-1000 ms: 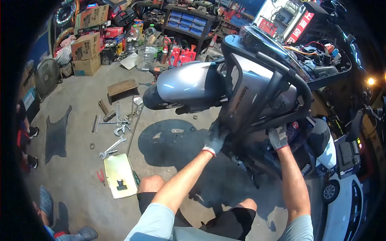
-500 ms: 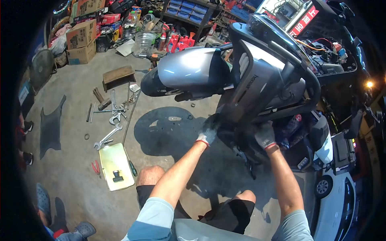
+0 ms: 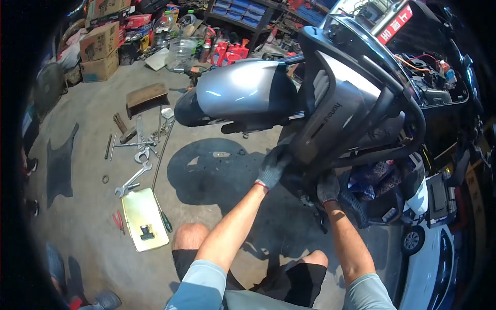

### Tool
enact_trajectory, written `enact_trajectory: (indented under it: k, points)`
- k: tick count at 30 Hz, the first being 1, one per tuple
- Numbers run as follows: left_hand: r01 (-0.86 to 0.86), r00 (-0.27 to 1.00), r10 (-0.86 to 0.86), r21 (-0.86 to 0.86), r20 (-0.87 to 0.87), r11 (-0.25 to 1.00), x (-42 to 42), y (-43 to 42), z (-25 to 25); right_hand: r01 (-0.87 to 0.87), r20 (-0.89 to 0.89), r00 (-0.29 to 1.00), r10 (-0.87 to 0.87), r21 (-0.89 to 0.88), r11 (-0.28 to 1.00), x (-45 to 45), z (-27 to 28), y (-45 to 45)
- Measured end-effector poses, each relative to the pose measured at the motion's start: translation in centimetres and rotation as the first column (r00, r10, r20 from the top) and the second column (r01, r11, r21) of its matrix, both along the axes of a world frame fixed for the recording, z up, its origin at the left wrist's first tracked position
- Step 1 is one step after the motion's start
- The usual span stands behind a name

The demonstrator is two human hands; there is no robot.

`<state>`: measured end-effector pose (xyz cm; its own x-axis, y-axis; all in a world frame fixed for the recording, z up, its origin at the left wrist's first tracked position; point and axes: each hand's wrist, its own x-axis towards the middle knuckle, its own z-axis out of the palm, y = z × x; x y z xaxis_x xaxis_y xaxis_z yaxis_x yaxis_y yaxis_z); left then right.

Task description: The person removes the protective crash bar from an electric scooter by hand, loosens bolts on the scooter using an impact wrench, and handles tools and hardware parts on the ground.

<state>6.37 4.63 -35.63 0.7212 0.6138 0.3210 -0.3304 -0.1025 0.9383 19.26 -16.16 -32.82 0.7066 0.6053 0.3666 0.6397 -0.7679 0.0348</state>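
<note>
A grey scooter [image 3: 330, 116] leans in front of me, its silver front mudguard [image 3: 243, 85] pointing left. My left hand [image 3: 274, 168], in a grey knitted glove, is closed at the lower edge of the scooter's front panel [image 3: 315, 137]; its fingertips are lost in shadow. To the right, my right hand [image 3: 327, 187], gloved the same way, is curled against the dark underside of the bodywork. Whatever its fingers hold there is hidden. Just right of that hand, a dark patterned bag [image 3: 369, 181] lies in the scooter's footwell.
A pale yellow tray [image 3: 147, 204] holds a small black part. Red-handled pliers [image 3: 119, 221], a screwdriver [image 3: 166, 222], wrenches [image 3: 133, 179] and a hammer [image 3: 124, 129] lie around it. A wooden stool [image 3: 147, 99] stands farther back. Another person's shoe [image 3: 107, 299] is at lower left.
My right hand has moved left and slightly down, from beside the footwell to below the front panel. My left hand has stayed near the panel's lower edge. The view has shifted slightly.
</note>
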Motion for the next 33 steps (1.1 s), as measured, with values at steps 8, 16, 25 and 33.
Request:
enact_trajectory:
  k: [8,16,25,33]
  points:
    - [0.083,0.954,-0.043,-0.127,0.296,0.988,0.3,-0.3,9.2,0.232,-0.185,0.958,-0.220,0.043,0.972,-2.8,2.3,1.0]
    - [-0.319,0.895,0.306,-0.015,0.326,0.948,0.4,-0.2,16.3,0.095,-0.065,0.995,-0.082,0.235,0.967,-3.2,1.8,1.3]
    - [-0.064,0.919,0.099,-0.103,0.381,0.993,0.8,1.6,15.3,0.137,-0.105,0.988,-0.117,0.203,0.970,-3.2,1.7,1.1]
    - [0.263,0.849,-0.101,-0.247,0.519,0.933,1.6,3.7,16.5,0.019,0.037,0.999,-0.028,0.223,0.975,-1.1,-0.6,0.3]
